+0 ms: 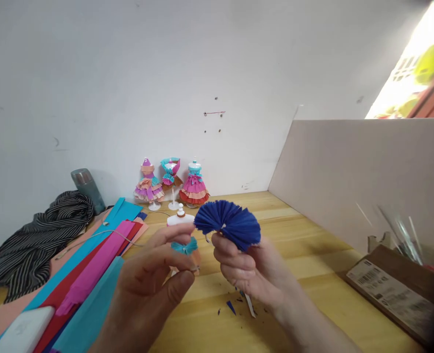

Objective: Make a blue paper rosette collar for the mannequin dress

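My right hand grips a dark blue pleated crepe-paper fan by its gathered base, with the folds spread out on top. Just left of it, my left hand has thumb and forefinger pinched together; whatever they hold is too small to make out. Behind the left fingers stands a small white dress form, partly hidden. A teal paper bow and some peach paper show in front of it, between my fingers. Dark blue paper scraps lie on the wooden table below my hands.
Three dressed miniature mannequins stand along the wall. Stacked coloured crepe paper, a white device, striped cloth and a flask occupy the left. At right is a cardboard box with clear sticks, beside a partition.
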Demonstrator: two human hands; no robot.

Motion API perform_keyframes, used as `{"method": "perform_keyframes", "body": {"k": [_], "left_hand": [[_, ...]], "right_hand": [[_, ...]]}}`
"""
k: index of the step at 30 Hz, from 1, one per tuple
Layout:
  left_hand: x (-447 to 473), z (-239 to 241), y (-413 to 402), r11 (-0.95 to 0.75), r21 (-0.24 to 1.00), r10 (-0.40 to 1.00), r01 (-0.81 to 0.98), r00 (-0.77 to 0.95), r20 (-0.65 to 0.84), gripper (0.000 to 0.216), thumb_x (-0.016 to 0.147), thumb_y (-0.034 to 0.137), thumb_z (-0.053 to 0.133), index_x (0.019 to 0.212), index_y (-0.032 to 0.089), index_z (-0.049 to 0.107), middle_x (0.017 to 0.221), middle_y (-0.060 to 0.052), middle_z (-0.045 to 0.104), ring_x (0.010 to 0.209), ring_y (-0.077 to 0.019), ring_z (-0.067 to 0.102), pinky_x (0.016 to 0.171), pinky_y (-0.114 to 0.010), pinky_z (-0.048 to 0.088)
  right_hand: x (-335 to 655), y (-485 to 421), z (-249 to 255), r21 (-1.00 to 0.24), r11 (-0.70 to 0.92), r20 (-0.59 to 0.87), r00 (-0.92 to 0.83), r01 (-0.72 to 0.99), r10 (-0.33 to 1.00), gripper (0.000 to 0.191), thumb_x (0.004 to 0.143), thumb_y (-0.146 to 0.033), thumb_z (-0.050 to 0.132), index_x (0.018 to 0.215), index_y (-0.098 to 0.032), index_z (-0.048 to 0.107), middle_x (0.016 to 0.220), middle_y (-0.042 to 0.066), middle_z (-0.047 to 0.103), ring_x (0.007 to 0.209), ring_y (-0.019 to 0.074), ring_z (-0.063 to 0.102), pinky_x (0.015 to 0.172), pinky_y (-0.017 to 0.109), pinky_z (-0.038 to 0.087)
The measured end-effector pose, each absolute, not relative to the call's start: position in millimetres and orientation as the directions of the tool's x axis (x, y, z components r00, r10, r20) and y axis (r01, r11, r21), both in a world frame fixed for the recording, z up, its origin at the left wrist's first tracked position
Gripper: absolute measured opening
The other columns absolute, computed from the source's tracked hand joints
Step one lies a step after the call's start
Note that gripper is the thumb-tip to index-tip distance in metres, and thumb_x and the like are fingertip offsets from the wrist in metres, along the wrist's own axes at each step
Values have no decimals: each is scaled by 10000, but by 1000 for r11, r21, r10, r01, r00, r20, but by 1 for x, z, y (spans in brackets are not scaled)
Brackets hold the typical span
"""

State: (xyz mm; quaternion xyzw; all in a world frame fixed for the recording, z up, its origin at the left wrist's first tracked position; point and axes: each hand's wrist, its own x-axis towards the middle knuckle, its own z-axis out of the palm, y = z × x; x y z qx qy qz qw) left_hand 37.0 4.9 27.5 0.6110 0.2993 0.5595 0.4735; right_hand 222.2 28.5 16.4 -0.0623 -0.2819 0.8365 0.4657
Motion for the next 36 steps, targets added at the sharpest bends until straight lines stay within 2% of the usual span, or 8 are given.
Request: {"method": "perform_keyframes", "body": {"k": [3, 8, 13, 16, 19, 23, 32, 36], "left_hand": [[35, 30, 3, -430, 892, 862, -136, 232, 451, 71, 752, 210, 738, 686, 236, 730, 1347, -34, 566, 1197, -267, 543, 972, -349, 446], [32, 29, 6, -411, 896, 827, -170, 345, 445, 45, 769, 233, 730, 724, 228, 734, 883, -34, 723, 849, -199, 658, 825, -334, 497], [31, 23, 8, -202, 938, 900, -283, 323, 292, 150, 771, 306, 736, 693, 186, 692, 717, -12, 681, 673, -143, 618, 705, -293, 483], [31, 23, 9, -121, 940, 909, -319, 345, 234, 204, 710, 338, 786, 677, 162, 689, 703, -27, 667, 682, -148, 605, 661, -274, 477], [34, 25, 9, -46, 946, 898, -322, 401, 180, 228, 701, 352, 789, 671, 151, 685, 664, -32, 669, 644, -142, 599, 615, -257, 473], [38, 23, 12, -69, 964, 906, -257, 389, 168, 206, 715, 331, 776, 675, 153, 679, 669, -25, 660, 635, -137, 599, 609, -251, 479], [43, 18, 16, -103, 980, 878, -172, 447, 171, 198, 752, 311, 725, 667, 145, 657, 659, -21, 627, 636, -130, 563, 607, -244, 438], [43, 17, 16, -28, 973, 848, -228, 510, 144, 231, 742, 336, 736, 654, 149, 632, 653, -8, 592, 621, -126, 560, 600, -248, 450]], "right_hand": [[212, 22, 8, -536, -473, 113, -615, -699, 781, 187, 772, -204, 656, 636, -84, 609, 543, -24, 558, 349, -13, 310, 345, 80, 346], [200, 14, -2, -672, -486, 55, -692, -559, 720, 289, 794, -338, 636, 619, -131, 534, 517, 18, 611, 303, 23, 386, 301, 117, 308], [217, 9, 8, -966, 158, 237, -460, -204, 856, 268, 871, -388, 591, 774, -144, 640, 621, 44, 639, 497, 118, 585, 451, 202, 436], [227, 7, 14, -809, 584, 564, -194, 65, 803, 51, 853, -253, 644, 873, -223, 681, 712, 29, 645, 653, 147, 612, 579, 236, 494], [230, 7, 15, -637, 751, 727, -188, 174, 660, 448, 814, -144, 666, 1212, -337, 591, 1118, 73, 649, 982, 223, 628, 783, 328, 541], [229, 11, 14, -557, 809, 746, -314, 189, 587, 635, 817, -74, 615, 1337, -407, 466, 1451, 45, 430, 1298, 269, 446, 980, 441, 476], [240, 24, 15, -508, 843, 754, -382, 176, 534, 562, 823, -93, 629, 1300, -373, 531, 1459, 55, 441, 1261, 264, 498, 955, 438, 503], [243, 23, 22, -434, 873, 735, -473, 223, 486, 315, 846, -144, 609, 1110, -307, 663, 1411, 62, 508, 1274, 272, 487, 1006, 469, 455]]}}
